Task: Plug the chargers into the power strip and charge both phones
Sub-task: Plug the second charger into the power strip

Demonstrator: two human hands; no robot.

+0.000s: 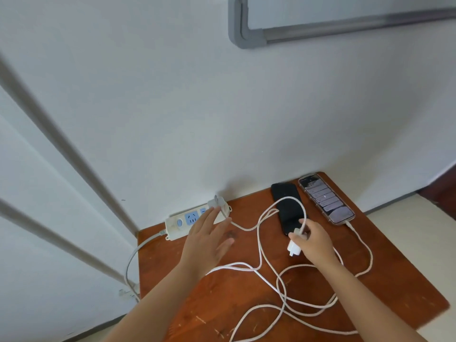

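From the head camera, the left hand (pixel 207 239) is reaching over the white power strip (pixel 195 219) at the desk's (pixel 246 304) back left edge, fingers spread and gripping nothing; one white charger (pixel 217 202) is sitting at the strip's far end with its prongs pointing up, so it looks unplugged. The right hand (pixel 313 239) is holding the second charger (pixel 294 246), fingers clamped on it, just beside the black phone (pixel 287 206). The lit phone (pixel 327 199) at the back right already has a cable (pixel 365 245) in its port. Both chargers seemingly remain to be plugged in; whether the black phone is connected is unclear.
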